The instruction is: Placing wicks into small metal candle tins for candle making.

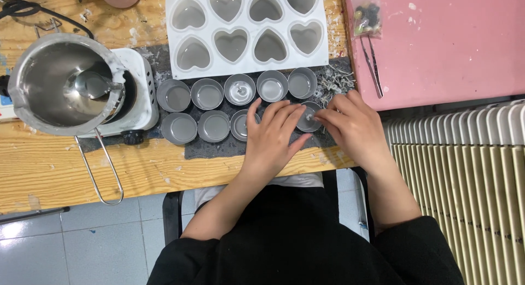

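On the wooden desk (49, 170), seen from above, a grey felt mat (219, 149) carries the work, with a pink board (448, 44) at the far right and a ribbed cream radiator (465, 175) below it. At the left a steel melting pot (60, 83) with a spoon in it sits on a small white hotplate (143, 93), its wire handle reaching back towards the person. Beyond the mat lies a white heart mould (246, 28) with eight hollows. Long tweezers (372, 63) and a small clear bag of beads (366, 14) rest on the pink board.

Two rows of small round metal cups (208, 93) stand on the mat, five behind and several in front. The cup being worked on (309, 116) is the rightmost of the front row, and it lies directly between the two hands, just ahead of the fingertips. The left hand (273, 134) lies flat and mostly open across the front row, fingers stretched to the right so that the tips touch this cup's near rim; it grips nothing that I can see. The right hand (350, 124) comes in from the right, fingers curled and pinched together at the cup's centre, where a thin wick (309, 118) seems to stand; whether it is actually gripped is too small to tell. The right hand is nearer the centre. A loose heap of spare wicks (334, 77) lies just beyond it.
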